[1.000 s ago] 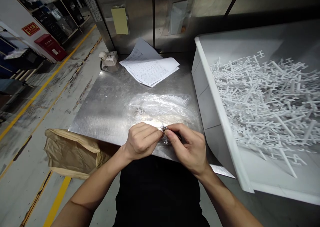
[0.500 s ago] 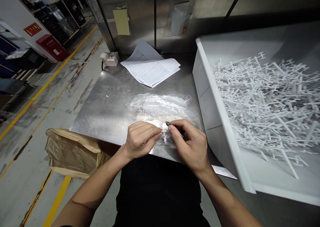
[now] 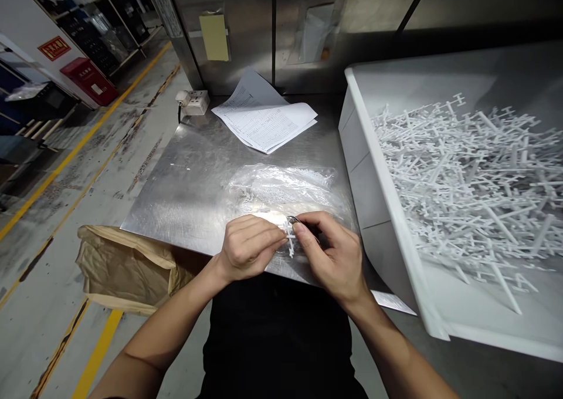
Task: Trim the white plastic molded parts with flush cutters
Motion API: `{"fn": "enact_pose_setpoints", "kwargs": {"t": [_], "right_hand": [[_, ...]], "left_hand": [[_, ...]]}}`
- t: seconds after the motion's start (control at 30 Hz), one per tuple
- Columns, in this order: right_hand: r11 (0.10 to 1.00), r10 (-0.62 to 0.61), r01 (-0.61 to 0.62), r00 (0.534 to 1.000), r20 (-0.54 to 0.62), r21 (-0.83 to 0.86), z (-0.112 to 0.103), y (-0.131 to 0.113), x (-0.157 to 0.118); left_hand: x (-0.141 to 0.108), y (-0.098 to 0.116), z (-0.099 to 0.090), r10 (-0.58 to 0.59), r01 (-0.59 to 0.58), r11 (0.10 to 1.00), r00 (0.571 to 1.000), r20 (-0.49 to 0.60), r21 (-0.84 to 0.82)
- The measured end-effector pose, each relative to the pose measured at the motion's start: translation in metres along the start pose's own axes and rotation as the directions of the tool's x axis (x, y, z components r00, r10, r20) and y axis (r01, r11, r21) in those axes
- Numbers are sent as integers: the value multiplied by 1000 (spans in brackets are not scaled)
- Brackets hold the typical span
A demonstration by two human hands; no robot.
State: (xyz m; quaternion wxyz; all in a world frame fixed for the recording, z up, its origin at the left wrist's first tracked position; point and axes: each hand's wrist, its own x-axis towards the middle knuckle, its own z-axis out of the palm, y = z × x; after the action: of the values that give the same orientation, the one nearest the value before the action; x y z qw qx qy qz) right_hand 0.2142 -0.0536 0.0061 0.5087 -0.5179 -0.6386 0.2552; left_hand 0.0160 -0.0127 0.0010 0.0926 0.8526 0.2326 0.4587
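Observation:
Near the front edge of the metal table (image 3: 176,182), my left hand (image 3: 250,246) pinches a small white branched plastic piece (image 3: 291,243) between thumb and fingers. My right hand (image 3: 332,252) is closed on a small dark metal tool (image 3: 294,219), whose tip touches or nearly touches the top of the white piece. Most of the tool is hidden in my palm. Behind my hands lies a clear plastic bag (image 3: 285,182) with small white parts in it.
A large white bin (image 3: 387,193) of white branched pieces stands at the right. Folded papers (image 3: 268,117) and a socket block (image 3: 196,102) lie at the back. An open brown bag (image 3: 127,270) is at the left below the table edge.
The tool tip has shifted slightly left onto the white piece, and my right hand has moved a little left with it. The white piece hangs slightly lower.

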Motion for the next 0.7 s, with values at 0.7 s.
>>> {"fn": "enact_pose_setpoints", "kwargs": {"t": [0.7], "right_hand": [[984, 176, -179, 980, 91, 24, -3, 4, 2]], "left_hand": [[1, 2, 3, -9, 9, 1000, 998, 58, -3]]}}
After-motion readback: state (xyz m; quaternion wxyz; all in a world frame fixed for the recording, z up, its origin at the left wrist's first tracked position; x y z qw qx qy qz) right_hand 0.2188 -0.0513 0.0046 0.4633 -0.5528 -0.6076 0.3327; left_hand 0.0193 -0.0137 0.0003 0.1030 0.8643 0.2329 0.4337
